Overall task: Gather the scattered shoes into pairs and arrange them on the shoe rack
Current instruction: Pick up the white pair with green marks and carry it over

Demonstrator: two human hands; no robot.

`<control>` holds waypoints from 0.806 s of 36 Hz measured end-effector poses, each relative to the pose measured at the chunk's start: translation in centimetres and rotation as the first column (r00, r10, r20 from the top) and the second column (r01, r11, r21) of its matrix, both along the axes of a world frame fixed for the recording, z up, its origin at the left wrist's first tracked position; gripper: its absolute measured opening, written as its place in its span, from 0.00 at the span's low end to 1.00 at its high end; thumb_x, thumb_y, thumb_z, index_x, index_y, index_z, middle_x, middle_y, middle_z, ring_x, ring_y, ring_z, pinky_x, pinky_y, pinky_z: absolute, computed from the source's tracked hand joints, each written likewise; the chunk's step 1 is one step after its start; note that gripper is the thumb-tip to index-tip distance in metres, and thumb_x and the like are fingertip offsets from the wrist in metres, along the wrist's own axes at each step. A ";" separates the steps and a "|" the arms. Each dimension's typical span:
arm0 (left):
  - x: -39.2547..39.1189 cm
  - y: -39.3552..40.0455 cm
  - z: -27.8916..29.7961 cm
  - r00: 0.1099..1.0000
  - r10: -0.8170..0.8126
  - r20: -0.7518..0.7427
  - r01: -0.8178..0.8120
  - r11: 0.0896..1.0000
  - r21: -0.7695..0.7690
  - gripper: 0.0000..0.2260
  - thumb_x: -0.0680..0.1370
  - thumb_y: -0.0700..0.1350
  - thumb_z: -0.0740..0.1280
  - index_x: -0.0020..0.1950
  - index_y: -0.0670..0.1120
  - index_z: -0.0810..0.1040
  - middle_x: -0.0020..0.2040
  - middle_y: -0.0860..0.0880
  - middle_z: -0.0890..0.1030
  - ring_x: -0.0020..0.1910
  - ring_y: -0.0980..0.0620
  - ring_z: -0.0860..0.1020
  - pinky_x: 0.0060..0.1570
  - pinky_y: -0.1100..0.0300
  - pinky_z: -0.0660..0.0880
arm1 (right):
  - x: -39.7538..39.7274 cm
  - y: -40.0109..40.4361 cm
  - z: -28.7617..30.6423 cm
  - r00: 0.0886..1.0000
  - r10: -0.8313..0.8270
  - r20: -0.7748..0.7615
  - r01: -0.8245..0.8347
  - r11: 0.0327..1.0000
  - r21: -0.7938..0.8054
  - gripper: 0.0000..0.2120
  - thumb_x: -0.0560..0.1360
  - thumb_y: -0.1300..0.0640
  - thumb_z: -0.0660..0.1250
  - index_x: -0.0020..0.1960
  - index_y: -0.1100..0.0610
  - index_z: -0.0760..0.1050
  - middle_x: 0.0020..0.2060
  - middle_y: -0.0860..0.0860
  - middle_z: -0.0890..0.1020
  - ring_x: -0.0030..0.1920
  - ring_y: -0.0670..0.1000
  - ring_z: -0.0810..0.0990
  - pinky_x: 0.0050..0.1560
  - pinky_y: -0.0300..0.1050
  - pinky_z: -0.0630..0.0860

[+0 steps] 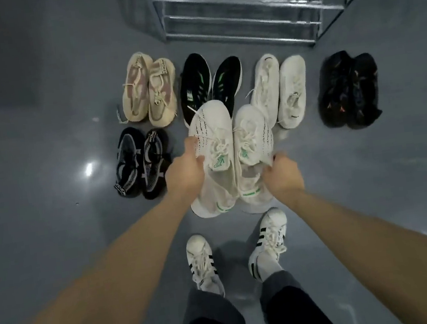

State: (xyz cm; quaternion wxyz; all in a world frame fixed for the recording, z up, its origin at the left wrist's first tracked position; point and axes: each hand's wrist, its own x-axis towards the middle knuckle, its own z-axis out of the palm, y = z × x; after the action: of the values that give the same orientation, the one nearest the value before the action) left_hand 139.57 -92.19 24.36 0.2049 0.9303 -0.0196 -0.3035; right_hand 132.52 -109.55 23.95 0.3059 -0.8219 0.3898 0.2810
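Both hands (185, 172) grip white-green sneaker pair (229, 154)

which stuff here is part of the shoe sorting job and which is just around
Part of the job:
- white and green pair, left shoe in the left hand, right shoe in the right hand
- beige pair
- black and green pair
- white pair
- black pair
- black and grey pair
- shoe rack

Just around:
- striped sneakers on the person's feet
- grey floor
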 end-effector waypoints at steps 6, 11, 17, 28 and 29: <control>-1.7 0.4 -10.7 0.999 0.044 -0.028 -0.041 0.995 0.093 0.21 0.81 0.38 0.53 0.73 0.49 0.55 0.50 0.39 0.78 0.47 0.38 0.77 0.44 0.49 0.71 | -0.6 0.7 -10.4 0.999 -0.029 0.017 0.029 1.000 0.007 0.14 0.77 0.61 0.57 0.61 0.65 0.67 0.58 0.61 0.75 0.53 0.62 0.76 0.48 0.51 0.73; -2.3 1.7 -17.6 0.996 0.091 -0.019 -0.089 0.991 0.104 0.20 0.80 0.37 0.52 0.72 0.49 0.57 0.48 0.40 0.78 0.41 0.43 0.73 0.40 0.51 0.67 | -0.7 2.2 -17.4 0.999 -0.006 0.036 0.006 1.000 -0.010 0.15 0.76 0.63 0.58 0.62 0.65 0.67 0.60 0.61 0.73 0.56 0.62 0.74 0.50 0.50 0.70; -1.3 3.9 -23.2 0.996 0.088 -0.029 -0.083 0.986 0.143 0.21 0.80 0.38 0.52 0.73 0.51 0.58 0.42 0.42 0.77 0.40 0.41 0.76 0.38 0.49 0.73 | -1.1 4.8 -22.7 0.999 -0.029 0.034 0.028 0.999 0.030 0.13 0.76 0.64 0.59 0.60 0.65 0.67 0.59 0.61 0.72 0.55 0.61 0.74 0.50 0.50 0.70; -0.9 6.8 -29.1 0.977 0.132 -0.165 -0.125 0.991 0.056 0.28 0.78 0.37 0.57 0.76 0.48 0.51 0.65 0.37 0.69 0.59 0.38 0.72 0.58 0.45 0.70 | -1.8 9.9 -28.8 0.988 -0.136 0.072 0.125 0.983 0.134 0.14 0.76 0.67 0.59 0.61 0.67 0.66 0.62 0.61 0.70 0.57 0.60 0.73 0.52 0.47 0.68; -1.1 6.8 -29.3 0.974 0.136 -0.180 -0.132 0.991 0.035 0.29 0.79 0.38 0.58 0.77 0.48 0.50 0.68 0.37 0.65 0.62 0.38 0.70 0.61 0.45 0.69 | -1.7 10.0 -29.0 0.987 -0.141 0.076 0.131 0.983 0.130 0.14 0.76 0.67 0.59 0.61 0.67 0.66 0.62 0.60 0.70 0.57 0.60 0.73 0.51 0.46 0.68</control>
State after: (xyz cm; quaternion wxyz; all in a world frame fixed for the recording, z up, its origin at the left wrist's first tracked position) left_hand 138.51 -85.40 -4.98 0.2150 0.9001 0.0654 -0.3732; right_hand 130.80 -99.58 -5.07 0.3914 -0.7839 0.4133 0.2480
